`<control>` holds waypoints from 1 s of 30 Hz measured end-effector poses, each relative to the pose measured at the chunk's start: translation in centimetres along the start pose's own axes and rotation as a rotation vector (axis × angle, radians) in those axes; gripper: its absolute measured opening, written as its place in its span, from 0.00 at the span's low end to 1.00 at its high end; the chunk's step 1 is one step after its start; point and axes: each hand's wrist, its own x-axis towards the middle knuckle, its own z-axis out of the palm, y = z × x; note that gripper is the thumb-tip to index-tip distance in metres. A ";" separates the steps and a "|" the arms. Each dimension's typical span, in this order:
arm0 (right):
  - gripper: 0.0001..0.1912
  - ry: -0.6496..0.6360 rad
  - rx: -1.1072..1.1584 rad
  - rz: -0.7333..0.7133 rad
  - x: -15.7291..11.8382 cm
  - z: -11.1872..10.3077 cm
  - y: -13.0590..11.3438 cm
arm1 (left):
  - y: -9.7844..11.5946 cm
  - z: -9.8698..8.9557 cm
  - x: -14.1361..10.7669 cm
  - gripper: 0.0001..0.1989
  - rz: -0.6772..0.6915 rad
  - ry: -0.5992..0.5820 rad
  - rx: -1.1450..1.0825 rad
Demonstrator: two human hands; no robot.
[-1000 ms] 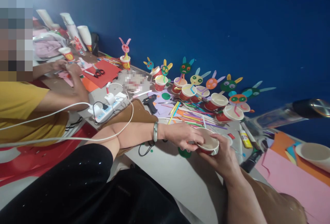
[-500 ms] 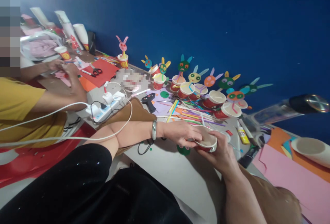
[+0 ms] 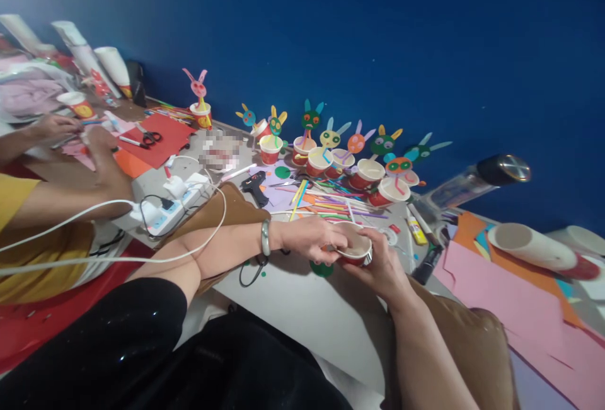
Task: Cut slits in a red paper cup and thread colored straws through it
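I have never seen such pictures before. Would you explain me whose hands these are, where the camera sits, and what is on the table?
There is no machine here: a person works with two bare hands. One camera, worn on that person's head, looks forward and down. The right hand holds a red-and-white cup, and the left hand has its fingers at the rim. On the table are a row of cups with paper animal heads, thin coloured sticks, a black glue gun and a power strip. The yellow sleeve at the picture's left edge belongs to another person.
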 end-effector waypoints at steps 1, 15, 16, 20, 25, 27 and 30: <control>0.32 -0.002 -0.002 0.006 0.0 0.0 0.0 | 0.1 -0.1 0.0 0.04 -0.013 -0.002 0.004; 0.33 -0.003 0.003 0.010 0.0 0.0 0.0 | 0.1 -0.1 -0.3 0.04 0.005 0.058 -0.028; 0.33 -0.005 0.004 0.018 0.0 0.0 0.0 | 0.0 0.0 -0.3 0.04 0.004 0.055 -0.025; 0.33 0.005 0.001 0.011 0.0 0.1 0.0 | -0.2 -0.1 -0.1 0.03 -0.009 0.034 -0.012; 0.32 0.066 -0.013 -0.059 0.0 0.1 0.1 | -0.1 -0.3 -0.1 0.03 -0.014 0.016 -0.012; 0.32 0.080 -0.013 -0.076 0.0 0.1 0.2 | 0.0 -0.4 -0.1 0.04 -0.023 -0.005 -0.007; 0.31 0.074 -0.006 -0.075 -0.1 0.2 0.5 | 0.1 -0.5 0.0 0.04 -0.041 -0.022 -0.046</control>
